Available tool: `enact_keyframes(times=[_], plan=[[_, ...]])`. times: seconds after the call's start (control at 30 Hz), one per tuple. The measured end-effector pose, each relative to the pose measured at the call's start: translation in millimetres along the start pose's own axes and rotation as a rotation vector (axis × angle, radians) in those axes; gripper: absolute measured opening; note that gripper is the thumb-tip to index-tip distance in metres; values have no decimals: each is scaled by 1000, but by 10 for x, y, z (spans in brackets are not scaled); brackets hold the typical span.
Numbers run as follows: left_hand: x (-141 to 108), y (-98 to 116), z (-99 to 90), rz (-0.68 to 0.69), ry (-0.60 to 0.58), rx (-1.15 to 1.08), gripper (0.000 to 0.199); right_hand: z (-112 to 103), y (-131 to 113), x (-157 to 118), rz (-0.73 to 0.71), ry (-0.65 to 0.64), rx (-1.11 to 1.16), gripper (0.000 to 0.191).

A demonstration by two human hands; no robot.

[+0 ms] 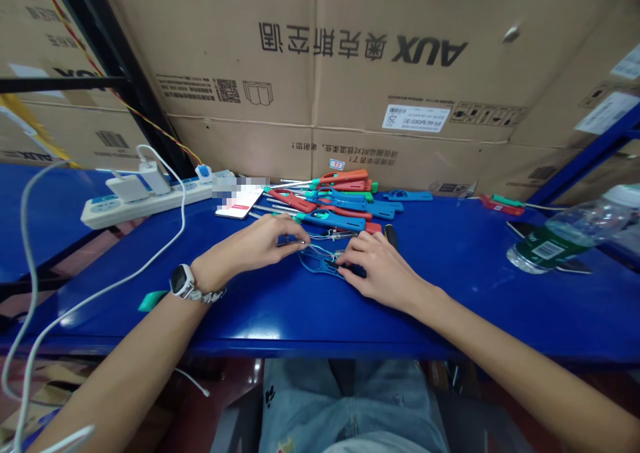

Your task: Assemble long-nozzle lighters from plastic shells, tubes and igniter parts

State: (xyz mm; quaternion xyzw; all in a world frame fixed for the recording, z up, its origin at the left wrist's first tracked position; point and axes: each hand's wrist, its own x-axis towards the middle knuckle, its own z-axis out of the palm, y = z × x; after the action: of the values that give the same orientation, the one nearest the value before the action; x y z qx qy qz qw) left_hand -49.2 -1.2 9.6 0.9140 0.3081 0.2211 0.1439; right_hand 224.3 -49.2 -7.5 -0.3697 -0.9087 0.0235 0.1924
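My left hand (273,241) is closed in a pinch on a thin metal rod (304,242). A few thin wires run from near its fingertips toward the right. Between my hands lies a blue lighter casing (317,264), with a loop-shaped opening at its left end. My right hand (375,263) is closed with its fingertips on the casing's right part, and a dark end shows under them. The palm hides the rest. Just beyond are several long-necked gas lighters (330,219) in blue, red and orange, piled together. A dark handle (391,235) stands beside my right knuckles.
A white power strip (165,199) with plugs and cables lies at left. The phone (239,203) sits near the pile. At right are a water bottle (560,239) and a red-green lighter (503,205). A green piece (153,300) rests by my left wrist. Cardboard (320,119) stands behind.
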Motion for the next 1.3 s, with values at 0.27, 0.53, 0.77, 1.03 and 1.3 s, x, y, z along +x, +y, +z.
enact_keyframes(times=[0.27, 0.53, 0.77, 1.03, 1.3], plan=[[4, 88, 24, 78, 61, 101, 20, -58, 12, 70, 55, -73, 48, 10], [25, 190, 206, 182, -90, 141, 10, -12, -18, 43, 71, -6, 140, 7], [42, 202, 253, 223, -76, 150, 14, 80, 18, -9, -65, 48, 48, 18], [34, 198, 251, 233, -67, 129, 14, 101, 178, -72, -193, 83, 53, 25], [31, 228, 249, 267, -9, 170, 15, 102, 262, -87, -280, 57, 32, 32]])
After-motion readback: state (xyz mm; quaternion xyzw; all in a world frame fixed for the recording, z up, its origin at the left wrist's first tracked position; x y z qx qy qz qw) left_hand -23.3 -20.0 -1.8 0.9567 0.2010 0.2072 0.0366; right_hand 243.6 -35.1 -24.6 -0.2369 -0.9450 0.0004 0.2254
